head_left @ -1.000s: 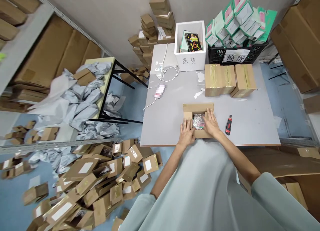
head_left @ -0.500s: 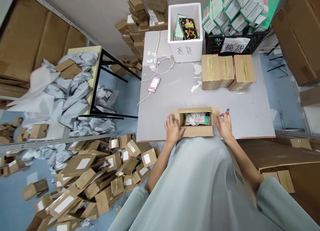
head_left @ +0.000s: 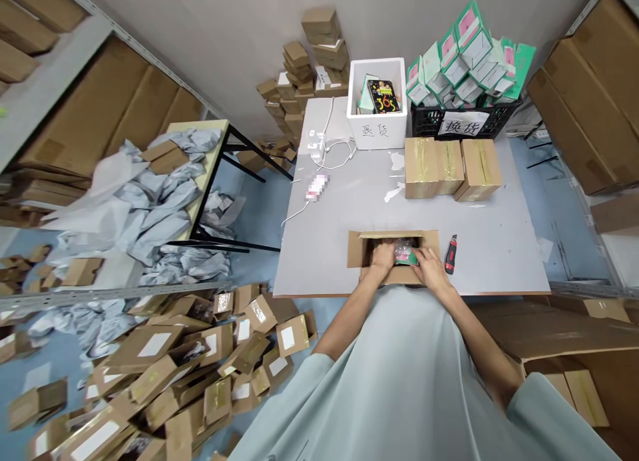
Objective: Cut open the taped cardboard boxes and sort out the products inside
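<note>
An open cardboard box (head_left: pixel 354 251) stands at the table's front edge with its flaps folded out. Inside lies a green-and-pink package (head_left: pixel 405 256) partly covered by clear bubble wrap (head_left: pixel 403 244). My left hand (head_left: pixel 383 257) reaches into the left part of the box, its fingers hidden inside. At the other end, my right hand (head_left: pixel 430 268) has its fingers closed on the package's right end, just within the wall. A red-and-black utility knife (head_left: pixel 450 256) rests on the table to the right of the box.
Three taped cartons (head_left: pixel 449 168) stand farther back on the table (head_left: pixel 339 218). Behind them are a white foam bin (head_left: pixel 377 132) and a black crate (head_left: pixel 429 123) heaped with green boxes. A phone (head_left: pixel 316 188) with its cable lies left. Opened cartons (head_left: pixel 200 361) cover the floor.
Both hands have moved from the box's outer flaps into its opening, onto the contents. The utility knife, earlier largely hidden by the right hand, now lies uncovered. The view has shifted slightly.
</note>
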Demonstrator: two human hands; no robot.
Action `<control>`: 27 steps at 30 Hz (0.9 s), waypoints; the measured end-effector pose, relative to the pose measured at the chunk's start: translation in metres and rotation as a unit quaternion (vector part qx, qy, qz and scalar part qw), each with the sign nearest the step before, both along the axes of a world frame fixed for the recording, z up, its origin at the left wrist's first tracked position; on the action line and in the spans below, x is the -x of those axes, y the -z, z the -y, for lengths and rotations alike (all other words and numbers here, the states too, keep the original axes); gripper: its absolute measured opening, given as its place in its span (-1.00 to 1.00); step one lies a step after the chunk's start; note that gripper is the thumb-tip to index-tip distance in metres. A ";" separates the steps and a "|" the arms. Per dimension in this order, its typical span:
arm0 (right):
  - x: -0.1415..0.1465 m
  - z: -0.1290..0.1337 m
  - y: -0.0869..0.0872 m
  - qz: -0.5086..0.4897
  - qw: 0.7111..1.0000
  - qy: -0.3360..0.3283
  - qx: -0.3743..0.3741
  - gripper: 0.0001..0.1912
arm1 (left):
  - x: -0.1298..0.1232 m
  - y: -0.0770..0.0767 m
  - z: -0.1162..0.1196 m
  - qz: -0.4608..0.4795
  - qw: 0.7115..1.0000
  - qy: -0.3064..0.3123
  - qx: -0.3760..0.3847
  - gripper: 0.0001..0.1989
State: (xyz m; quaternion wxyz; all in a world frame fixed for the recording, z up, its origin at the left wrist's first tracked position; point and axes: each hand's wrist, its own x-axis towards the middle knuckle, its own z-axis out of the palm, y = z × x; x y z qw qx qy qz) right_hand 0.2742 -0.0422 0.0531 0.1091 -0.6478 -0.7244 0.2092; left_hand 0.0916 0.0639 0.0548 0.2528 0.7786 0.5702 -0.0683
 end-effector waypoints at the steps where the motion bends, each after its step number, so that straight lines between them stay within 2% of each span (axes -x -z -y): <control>1: -0.001 0.000 0.000 -0.001 1.000 0.001 -0.001 -0.47 | 0.000 0.000 -0.003 0.006 1.000 -0.003 0.003 -0.43; 4: -0.001 0.000 -0.001 -0.010 1.000 0.008 0.003 -0.49 | 0.009 -0.006 -0.002 0.038 0.999 -0.013 -0.004 -0.51; 9: 0.001 -0.003 -0.006 -0.047 0.999 0.028 0.005 -0.46 | 0.045 -0.028 0.018 0.136 0.988 -0.053 -0.048 -0.53; 11: 0.006 -0.005 -0.012 -0.082 0.996 0.027 -0.008 -0.41 | 0.063 -0.038 0.027 0.215 0.969 -0.099 -0.073 -0.55; 14: 0.022 -0.012 -0.029 -0.166 0.985 -0.002 -0.047 -0.36 | 0.090 -0.053 0.039 0.324 0.925 -0.170 -0.099 -0.58; 17: 0.051 -0.028 -0.050 -0.236 0.968 -0.047 -0.065 -0.44 | 0.118 -0.069 0.047 0.378 0.891 -0.217 -0.128 -0.66; 20: 0.092 -0.058 -0.068 -0.264 0.957 -0.094 -0.073 -0.51 | 0.148 -0.083 0.049 0.361 0.875 -0.259 -0.191 -0.67; 22: 0.123 -0.082 -0.077 -0.261 0.955 -0.120 -0.071 -0.54 | 0.168 -0.085 0.045 0.323 0.866 -0.292 -0.246 -0.64; 24: 0.150 -0.104 -0.083 -0.249 0.957 -0.135 -0.052 -0.56 | 0.186 -0.081 0.039 0.278 0.852 -0.335 -0.291 -0.61; 27: 0.172 -0.119 -0.088 -0.248 0.958 -0.136 -0.037 -0.57 | 0.204 -0.059 0.026 0.207 0.838 -0.407 -0.300 -0.58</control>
